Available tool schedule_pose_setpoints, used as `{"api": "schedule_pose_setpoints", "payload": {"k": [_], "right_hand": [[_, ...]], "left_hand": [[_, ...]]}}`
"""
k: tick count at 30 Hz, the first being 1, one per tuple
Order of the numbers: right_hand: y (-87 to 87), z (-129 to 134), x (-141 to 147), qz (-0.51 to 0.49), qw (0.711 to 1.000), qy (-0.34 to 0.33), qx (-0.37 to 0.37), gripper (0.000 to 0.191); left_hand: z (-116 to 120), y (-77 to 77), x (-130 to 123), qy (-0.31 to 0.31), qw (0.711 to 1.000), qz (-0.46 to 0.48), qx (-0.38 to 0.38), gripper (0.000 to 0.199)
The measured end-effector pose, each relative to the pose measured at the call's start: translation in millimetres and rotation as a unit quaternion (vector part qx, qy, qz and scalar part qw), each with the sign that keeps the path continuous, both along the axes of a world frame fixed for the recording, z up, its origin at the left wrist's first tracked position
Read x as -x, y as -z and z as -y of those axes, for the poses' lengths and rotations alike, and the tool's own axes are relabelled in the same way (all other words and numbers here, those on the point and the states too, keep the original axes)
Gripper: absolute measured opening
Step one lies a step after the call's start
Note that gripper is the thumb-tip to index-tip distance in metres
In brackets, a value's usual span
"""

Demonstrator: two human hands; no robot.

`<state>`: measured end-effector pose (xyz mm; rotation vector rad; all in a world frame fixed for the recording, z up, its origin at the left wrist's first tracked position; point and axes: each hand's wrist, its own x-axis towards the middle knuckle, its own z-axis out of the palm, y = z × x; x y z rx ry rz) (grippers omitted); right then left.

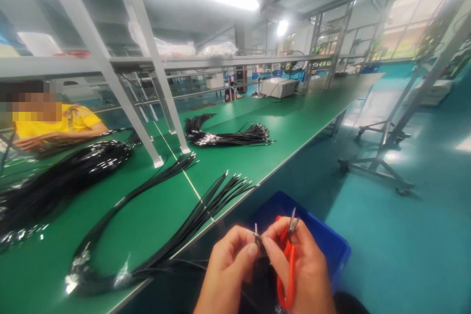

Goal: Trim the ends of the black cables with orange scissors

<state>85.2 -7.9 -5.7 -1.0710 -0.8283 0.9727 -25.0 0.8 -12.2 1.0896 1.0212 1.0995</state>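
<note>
My left hand [233,260] pinches the end of a black cable [259,240], whose light tip points up between my fingers. Against it, the thumb and forefinger of my right hand [303,255] close on the same cable end. Small scissors with red handles [292,274] rest in my right palm, their metal blades pointing up. Left of my hands, a bundle of black cables [195,218] curves over the green table [147,225], tied with clear wrap. The cable below my fingers is hard to make out.
A blue bin [331,243] stands below my hands. Farther back lies another cable bundle [235,137]; a large black pile [69,171] is at the left. White shelf posts [164,78] rise from the table. A person in yellow [81,117] sits across it. A wheeled rack [382,162] stands right.
</note>
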Motion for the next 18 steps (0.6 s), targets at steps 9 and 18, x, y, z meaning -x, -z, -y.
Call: {"api": "schedule_pose_setpoints", "payload": {"k": [9, 18], "right_hand": [[7.2, -2, -11, 0.112, 0.992, 0.003, -0.055, 0.011], [7.6, -5, -17, 0.393, 0.860, 0.104, -0.309, 0.020]], "left_hand": [[2, -5.9, -3, 0.001, 0.999, -0.032, -0.020, 0.026], [7, -6.2, -6, -0.033, 0.997, -0.059, -0.040, 0.019]]}}
